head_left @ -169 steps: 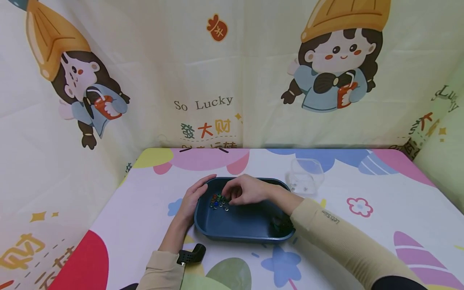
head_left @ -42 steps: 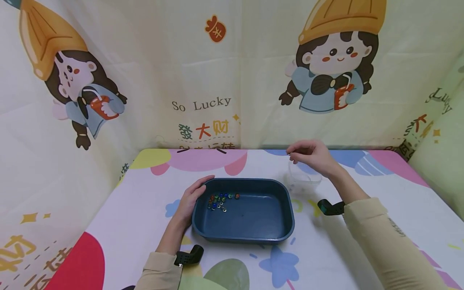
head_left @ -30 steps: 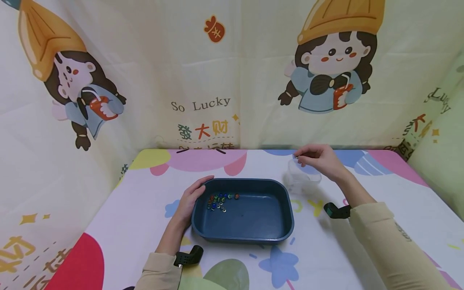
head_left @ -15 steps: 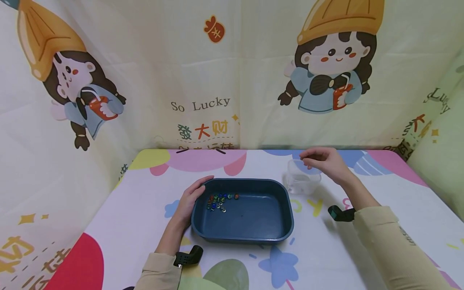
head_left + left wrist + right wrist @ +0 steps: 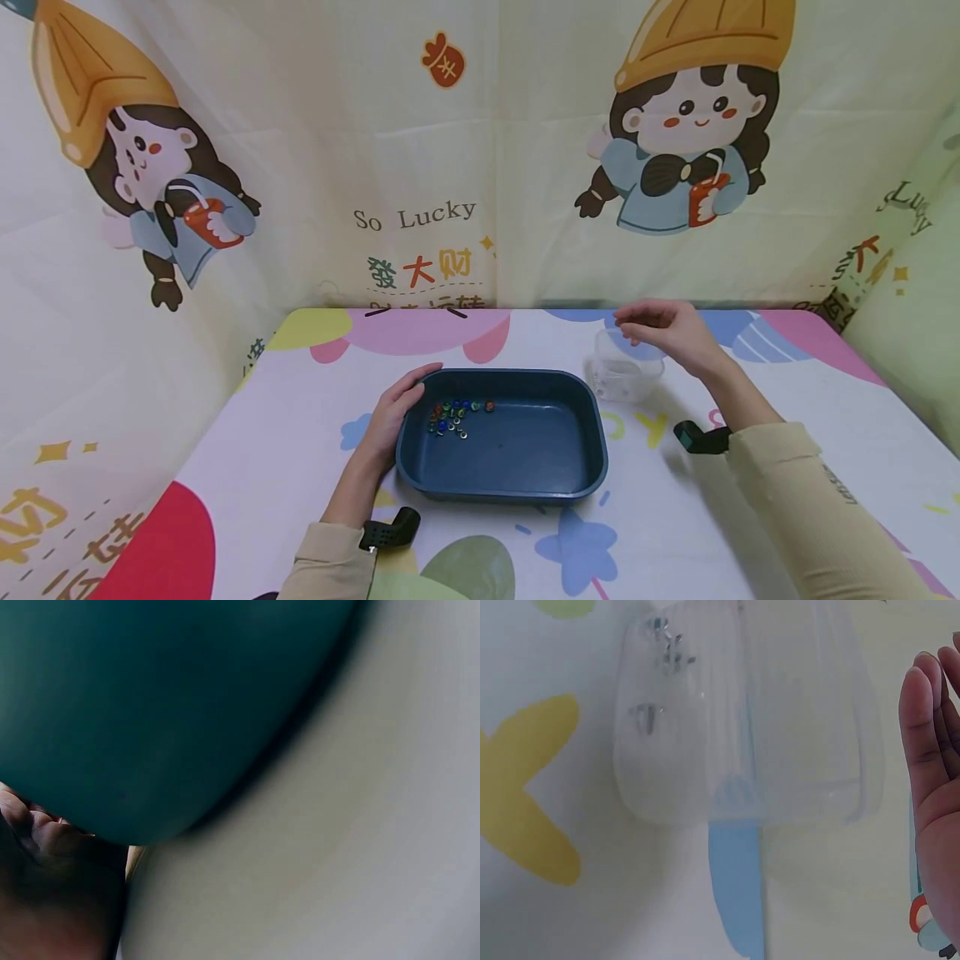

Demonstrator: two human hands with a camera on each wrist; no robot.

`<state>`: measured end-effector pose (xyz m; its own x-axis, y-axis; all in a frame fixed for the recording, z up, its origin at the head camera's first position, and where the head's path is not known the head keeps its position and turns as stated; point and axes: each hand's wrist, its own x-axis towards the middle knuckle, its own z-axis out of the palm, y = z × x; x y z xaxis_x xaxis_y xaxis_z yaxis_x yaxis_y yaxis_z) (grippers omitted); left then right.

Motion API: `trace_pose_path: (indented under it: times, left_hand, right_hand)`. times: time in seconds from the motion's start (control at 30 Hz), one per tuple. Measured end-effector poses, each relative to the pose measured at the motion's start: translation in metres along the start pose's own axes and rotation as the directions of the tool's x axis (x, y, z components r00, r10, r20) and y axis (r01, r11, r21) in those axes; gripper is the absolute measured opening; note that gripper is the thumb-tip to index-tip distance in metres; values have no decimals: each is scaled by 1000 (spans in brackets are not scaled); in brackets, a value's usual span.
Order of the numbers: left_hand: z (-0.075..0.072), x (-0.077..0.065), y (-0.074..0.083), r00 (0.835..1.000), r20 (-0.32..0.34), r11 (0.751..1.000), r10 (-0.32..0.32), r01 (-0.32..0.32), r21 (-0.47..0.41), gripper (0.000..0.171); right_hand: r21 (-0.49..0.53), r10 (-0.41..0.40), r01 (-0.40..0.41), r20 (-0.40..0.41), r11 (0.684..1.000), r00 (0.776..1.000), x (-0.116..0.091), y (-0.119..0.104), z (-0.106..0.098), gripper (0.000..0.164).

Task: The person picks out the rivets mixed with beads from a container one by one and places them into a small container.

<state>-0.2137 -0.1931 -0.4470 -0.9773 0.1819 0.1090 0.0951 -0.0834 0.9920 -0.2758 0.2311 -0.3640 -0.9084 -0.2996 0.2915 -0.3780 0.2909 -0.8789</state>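
Right hand [image 5: 671, 333]: rises slightly over clear box [image 5: 630, 379], fingers straight, nothing visible between them; a release looks done.
Left hand [image 5: 392, 410]: against tray [image 5: 525, 454] of marbles [image 5: 450, 413]; cannot tell whether gripping.

A cartoon-print curtain [image 5: 307, 125] (cream-coloured) hangs behind a patterned tabletop [image 5: 645, 525].

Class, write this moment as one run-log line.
left hand: touching blue tray; right hand: near clear container, nothing visibly held; marbles: tray's left side; shiny bits: in container
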Motion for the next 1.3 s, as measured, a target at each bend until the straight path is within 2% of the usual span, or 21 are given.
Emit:
trace_pose_path:
  times: [0.3, 0.5, 0.77, 1.3]
  left_hand:
    - [0, 1, 0, 1000, 3, 1000, -1, 1, 2, 44]
    - [0, 1, 0, 1000, 4, 1000, -3, 3, -4, 44]
    - [1, 2, 0, 1000, -5, 1000, -4, 4, -9, 43]
    - [1, 2, -2, 1000, -7, 1000, -1, 1, -5, 43]
  right_hand:
    - [22, -7, 6, 32, 1000, 999, 10, -13, 12, 28]
    - [62, -74, 70, 59, 996, 996, 20, -19, 23, 23]
    - [135, -175, 158, 124, 978, 977, 30, -27, 43, 21]
    - [160, -242, 215, 178, 963, 954, 45, -53, 81, 29]
